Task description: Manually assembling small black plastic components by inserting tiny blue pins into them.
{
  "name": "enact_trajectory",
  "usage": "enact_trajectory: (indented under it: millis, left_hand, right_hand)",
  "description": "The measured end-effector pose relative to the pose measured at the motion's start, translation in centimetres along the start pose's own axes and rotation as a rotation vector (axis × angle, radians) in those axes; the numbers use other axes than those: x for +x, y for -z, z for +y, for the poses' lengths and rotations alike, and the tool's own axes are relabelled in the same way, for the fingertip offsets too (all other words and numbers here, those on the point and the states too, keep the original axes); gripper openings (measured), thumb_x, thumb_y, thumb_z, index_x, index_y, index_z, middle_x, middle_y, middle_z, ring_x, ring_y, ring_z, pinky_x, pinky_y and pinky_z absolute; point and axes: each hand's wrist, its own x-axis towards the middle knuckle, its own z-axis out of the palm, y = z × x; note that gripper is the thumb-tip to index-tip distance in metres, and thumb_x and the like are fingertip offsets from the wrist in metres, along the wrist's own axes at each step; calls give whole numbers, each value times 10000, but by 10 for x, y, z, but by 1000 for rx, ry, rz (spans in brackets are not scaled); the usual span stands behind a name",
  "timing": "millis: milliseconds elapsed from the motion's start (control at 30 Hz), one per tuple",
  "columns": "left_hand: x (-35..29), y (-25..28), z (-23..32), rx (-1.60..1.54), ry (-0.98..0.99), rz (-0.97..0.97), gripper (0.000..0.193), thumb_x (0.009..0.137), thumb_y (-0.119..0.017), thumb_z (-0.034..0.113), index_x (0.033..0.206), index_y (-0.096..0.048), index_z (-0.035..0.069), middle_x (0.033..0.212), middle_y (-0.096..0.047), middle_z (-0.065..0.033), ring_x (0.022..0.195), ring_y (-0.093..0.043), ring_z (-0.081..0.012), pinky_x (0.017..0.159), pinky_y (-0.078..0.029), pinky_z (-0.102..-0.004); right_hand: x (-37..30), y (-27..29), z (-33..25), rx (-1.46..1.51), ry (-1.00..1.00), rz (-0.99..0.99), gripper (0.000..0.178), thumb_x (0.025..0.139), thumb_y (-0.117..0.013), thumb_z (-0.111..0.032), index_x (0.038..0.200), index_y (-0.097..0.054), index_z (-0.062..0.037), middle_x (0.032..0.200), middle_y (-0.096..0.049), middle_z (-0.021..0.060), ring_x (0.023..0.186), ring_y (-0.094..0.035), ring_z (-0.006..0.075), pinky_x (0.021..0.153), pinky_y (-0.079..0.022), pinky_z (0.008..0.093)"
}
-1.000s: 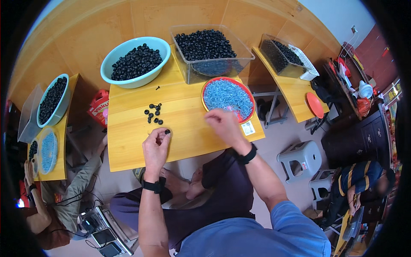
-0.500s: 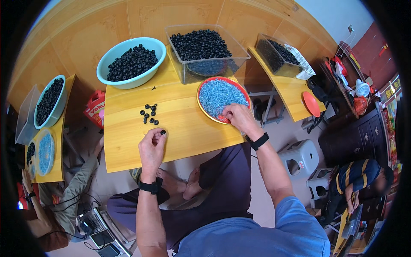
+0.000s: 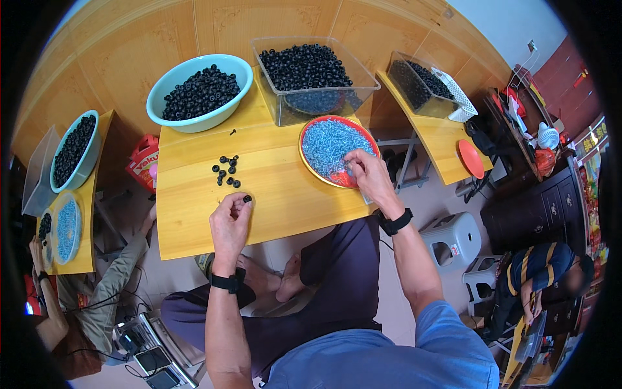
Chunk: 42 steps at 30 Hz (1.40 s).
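Observation:
My left hand [image 3: 229, 228] hovers at the front part of the yellow table [image 3: 188, 220], pinching a small round black piece with a central hole, like a little wheel [image 3: 247, 199]. My right hand [image 3: 370, 174] is over the near right side of a red and yellow bowl [image 3: 304, 165], thumb and fingertips together; whatever they hold is hidden. A heap of tiny bluish, pin-like metal pieces [image 3: 332, 141] fills the bowl, with its red bottom showing near my fingers. Beyond my left hand lie several loose black pieces [image 3: 231, 170], and farther back one small black screw-like piece [image 3: 233, 131].
At the back stand a pale blue basin [image 3: 155, 113] and a clear plastic bin [image 3: 285, 110], both holding black pieces. Side tables flank mine, the right one bearing an orange plate [image 3: 471, 159]. A grey stool [image 3: 457, 240] stands at right. Other people sit at left and far right.
My right hand has lifted slightly and shifted a little to the right within the bowl area. My left hand keeps its place with the black wheel.

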Motion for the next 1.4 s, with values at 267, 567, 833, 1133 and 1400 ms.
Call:
enact_trajectory:
  millis: [267, 567, 833, 1133, 1400]
  left_hand:
    - [-3, 3, -4, -54, 27, -35, 152, 910, -733, 27, 1047, -697, -28, 835, -720, -65, 719, -627, -89, 680, -520, -244]
    - [1, 8, -14, -484, 205, -183, 151, 974, -658, 11, 1114, -616, -26, 905, -724, -55, 811, -668, -91, 765, -532, -240]
    - [5, 2, -12, -287, 143, -161, 143, 946, -657, -1, 1084, -631, -30, 811, -721, -46, 755, -627, -62, 710, -503, -228]
    - [-4, 6, -2, -220, 163, -162, 148, 932, -691, 9, 1071, -658, -28, 886, -740, -50, 783, -636, -56, 700, -508, -224]
    - [-2, 5, -3, -254, 166, -160, 156, 931, -705, 16, 1070, -663, -38, 884, -755, -71, 769, -648, -61, 690, -516, -225]
  right_hand:
    - [-14, -54, -59, 308, -76, -142, 80, 893, -642, -46, 937, -684, 6, 880, -718, 156, 812, -713, 305, 715, -549, 379]
    - [-30, -144, -109, 376, 111, -81, 83, 871, -664, -45, 941, -662, 0, 860, -675, 170, 784, -681, 335, 686, -539, 402]
    - [-29, -149, -92, 313, 245, -78, 156, 867, -665, -31, 1016, -687, 13, 879, -686, 176, 781, -690, 343, 691, -545, 395]
    - [-30, -138, -96, 462, 9, -299, 131, 877, -641, -74, 957, -691, 18, 893, -713, 207, 836, -699, 380, 734, -559, 433]
    - [-22, -142, -90, 281, 173, -219, 161, 884, -670, -81, 995, -712, 28, 891, -724, 210, 810, -720, 348, 718, -570, 398]
